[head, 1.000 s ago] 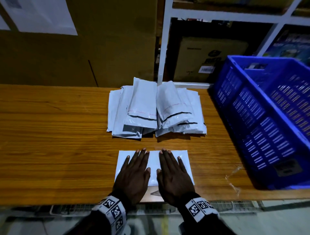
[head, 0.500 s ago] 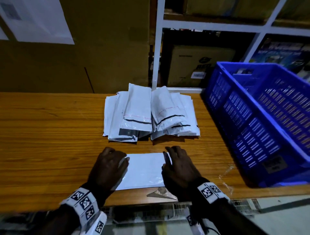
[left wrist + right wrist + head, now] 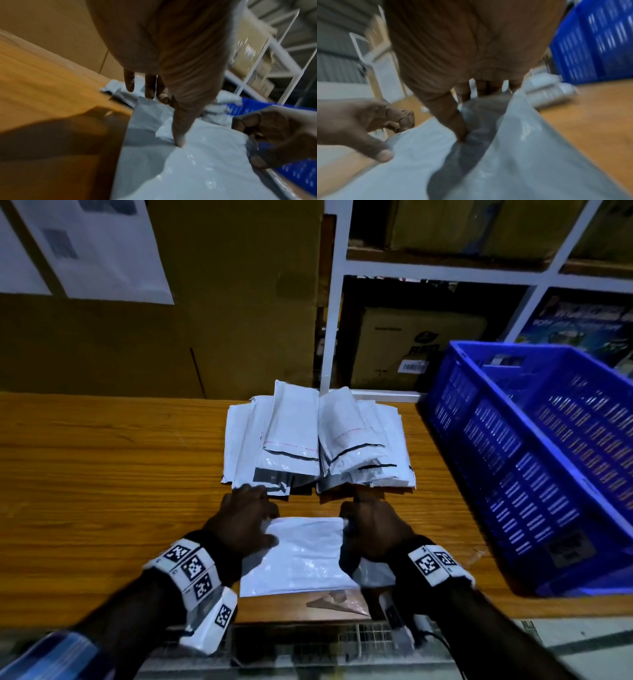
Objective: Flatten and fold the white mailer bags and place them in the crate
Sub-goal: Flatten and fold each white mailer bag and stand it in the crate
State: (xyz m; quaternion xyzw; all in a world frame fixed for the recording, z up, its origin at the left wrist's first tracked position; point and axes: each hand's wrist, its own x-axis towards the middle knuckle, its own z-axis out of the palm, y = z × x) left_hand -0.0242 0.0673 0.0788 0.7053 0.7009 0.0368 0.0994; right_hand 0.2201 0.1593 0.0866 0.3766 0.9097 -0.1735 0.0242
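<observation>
Left hand [image 3: 245, 520]: grips the left edge of a white mailer bag [image 3: 305, 556], thumb pressed on the top face and fingers curled under the raised edge; in the left wrist view the thumb [image 3: 180, 129] pins a turned-up grey flap.
Right hand [image 3: 371, 529]: grips the opposite, right edge of the same bag, thumb on top and fingers wrapped beneath; in the right wrist view the thumb [image 3: 455, 121] presses into a crease where the grey inner side shows.
Mailer bag in the hands: stretched between the two hands, its near part lying on the table [image 3: 102, 491], both side edges lifted and curling inward; the wrist views are blurred, so how far each edge is turned over cannot be told.
Pile of mailer bags [image 3: 318, 443]: just beyond both hands' fingertips, farther across the table, stacked loosely in overlapping layers with dark seal strips showing.
Crate [image 3: 534, 460]: blue, slotted walls, to the right of the right hand and apart from it, standing on the table's right end; what lies inside cannot be told.
Scrap of clear film [image 3: 337, 604]: below the held bag, toward the wrists, at the table's near edge.
Wrist bands [image 3: 191, 568]: white, with black square markers, one on each wrist.
Shelving [image 3: 330, 313]: white frame beyond the pile, holding cardboard boxes.
</observation>
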